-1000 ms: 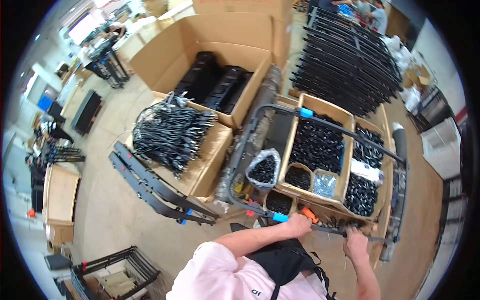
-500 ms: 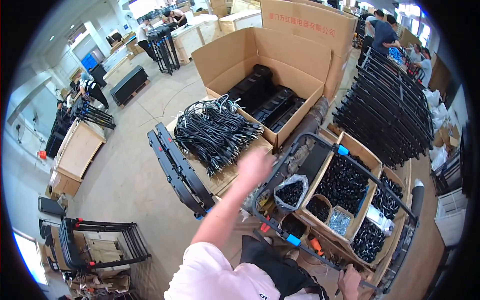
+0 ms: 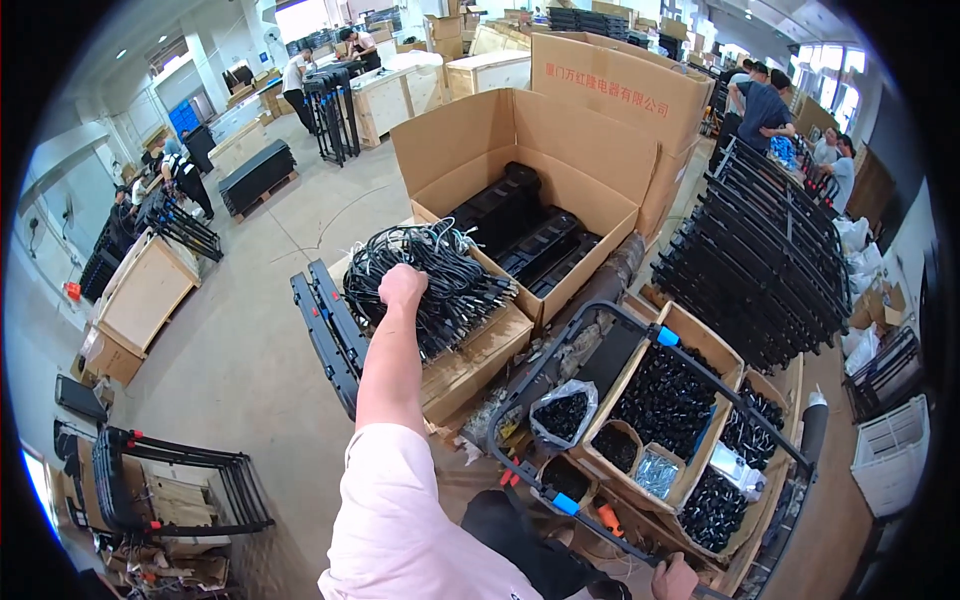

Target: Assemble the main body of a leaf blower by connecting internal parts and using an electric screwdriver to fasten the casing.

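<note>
My left arm reaches forward, and my left hand is on a heap of black cables with metal ends. Its fingers are curled down, and what they hold is hidden. The cables lie on a wooden crate. Close to the lower edge, my right hand is closed round the near side of a black tubular frame with blue clips. This frame rests across wooden bins of small parts.
An open cardboard box holds long black mouldings. Black rails stand left of the crate. Small black parts fill a bin, with an orange-handled tool nearer me. Stacked black frames stand right; people work farther back.
My left hand has moved left and away from me, from the crate's right edge onto the cables. My right hand stays at the frame. The whole view has shifted slightly.
</note>
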Motion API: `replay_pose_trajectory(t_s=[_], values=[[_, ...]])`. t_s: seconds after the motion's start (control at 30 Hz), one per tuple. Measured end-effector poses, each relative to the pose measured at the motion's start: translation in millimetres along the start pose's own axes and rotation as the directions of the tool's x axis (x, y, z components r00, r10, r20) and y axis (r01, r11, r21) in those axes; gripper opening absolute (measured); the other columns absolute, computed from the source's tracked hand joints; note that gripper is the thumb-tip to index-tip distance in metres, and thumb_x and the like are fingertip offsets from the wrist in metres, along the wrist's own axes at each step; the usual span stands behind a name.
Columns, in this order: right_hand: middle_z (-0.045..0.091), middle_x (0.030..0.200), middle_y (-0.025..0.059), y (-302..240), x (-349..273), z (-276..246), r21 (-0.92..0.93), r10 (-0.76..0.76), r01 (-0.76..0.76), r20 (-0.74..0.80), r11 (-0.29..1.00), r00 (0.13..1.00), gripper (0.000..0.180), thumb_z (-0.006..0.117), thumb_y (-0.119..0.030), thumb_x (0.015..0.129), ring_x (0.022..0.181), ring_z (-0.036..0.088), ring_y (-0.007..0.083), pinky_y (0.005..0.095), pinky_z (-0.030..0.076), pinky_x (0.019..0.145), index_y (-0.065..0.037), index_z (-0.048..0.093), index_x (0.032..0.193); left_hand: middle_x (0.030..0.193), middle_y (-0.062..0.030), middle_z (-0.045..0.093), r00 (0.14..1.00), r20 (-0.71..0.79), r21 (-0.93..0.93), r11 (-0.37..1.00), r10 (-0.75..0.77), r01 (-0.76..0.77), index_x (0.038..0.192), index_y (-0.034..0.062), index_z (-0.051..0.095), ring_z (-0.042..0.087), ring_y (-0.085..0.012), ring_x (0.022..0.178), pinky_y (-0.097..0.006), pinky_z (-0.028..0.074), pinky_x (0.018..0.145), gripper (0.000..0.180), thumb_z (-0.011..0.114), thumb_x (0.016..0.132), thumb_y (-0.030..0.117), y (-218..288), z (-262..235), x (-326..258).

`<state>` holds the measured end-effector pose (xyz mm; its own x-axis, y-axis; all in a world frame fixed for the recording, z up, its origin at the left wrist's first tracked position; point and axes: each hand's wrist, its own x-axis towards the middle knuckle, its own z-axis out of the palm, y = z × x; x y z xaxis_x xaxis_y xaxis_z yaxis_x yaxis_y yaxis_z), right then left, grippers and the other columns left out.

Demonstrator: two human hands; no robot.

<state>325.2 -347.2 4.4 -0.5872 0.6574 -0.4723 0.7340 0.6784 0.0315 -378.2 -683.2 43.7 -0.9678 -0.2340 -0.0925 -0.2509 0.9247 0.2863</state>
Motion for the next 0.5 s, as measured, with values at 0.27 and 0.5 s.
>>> replay_pose_trajectory(t_s=[0.27,0.5], values=[[0.074,0.116,0.0215,-6.8,0.4,-1.4,0.032,0.033,-0.033,0.005,0.999,0.999,0.048,0.052,-0.037,0.106,0.107,0.07,0.0389,0.0492,0.056,0.092,-0.001,0.063,0.134,0.091,-0.0183,0.076,0.985,-0.084,-0.737,0.675,-0.149,0.039,0.099,-0.0043,0.074,0.073,-0.0318,0.088,-0.042,0.056,0.083,0.044,0.066,0.089,0.038,-20.2,10.0,24.3],[0.075,0.112,0.0224,7.5,1.5,7.6,0.023,0.026,-0.026,-0.019,0.999,0.999,0.046,0.052,-0.037,0.105,0.102,0.071,0.0414,0.0513,0.056,0.088,-0.002,0.063,0.134,0.071,0.0005,0.055,0.838,-0.543,-0.834,0.085,0.051,-0.546,0.076,0.0064,0.051,0.048,-0.0077,0.065,-0.027,0.041,0.056,0.032,0.075,0.093,0.018,42.3,-58.7,-44.1]])
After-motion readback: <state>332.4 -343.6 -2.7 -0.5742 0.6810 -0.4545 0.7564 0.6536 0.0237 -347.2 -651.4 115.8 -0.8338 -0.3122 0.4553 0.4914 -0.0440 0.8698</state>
